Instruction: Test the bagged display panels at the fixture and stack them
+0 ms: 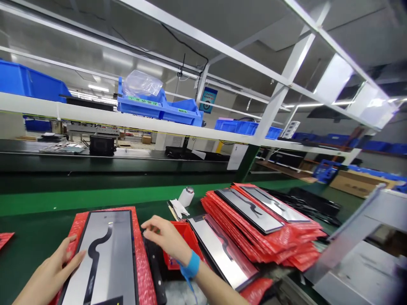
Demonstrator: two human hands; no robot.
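Note:
A long grey panel (106, 254) with a black wavy cable on its back lies on a red bubble-wrap sheet (144, 271) in front of me. My left hand (52, 271) rests flat on the panel's left edge, fingers stretched out. My right hand (165, 238), with a blue wrist strap (190, 265), hovers at the panel's right edge with fingers spread and curled, above a black strip (155, 267) and beside a small red tray (182, 241). Neither hand holds anything.
Another panel (222, 250) lies to the right. Behind it, a fanned stack of red bubble-wrap sheets (286, 245) carries two more panels. A white bottle (186, 196) and white cloth (178, 206) stand behind the tray. Blue bins (159, 108) sit on the overhead shelf. A grey metal fixture (359, 254) is at right.

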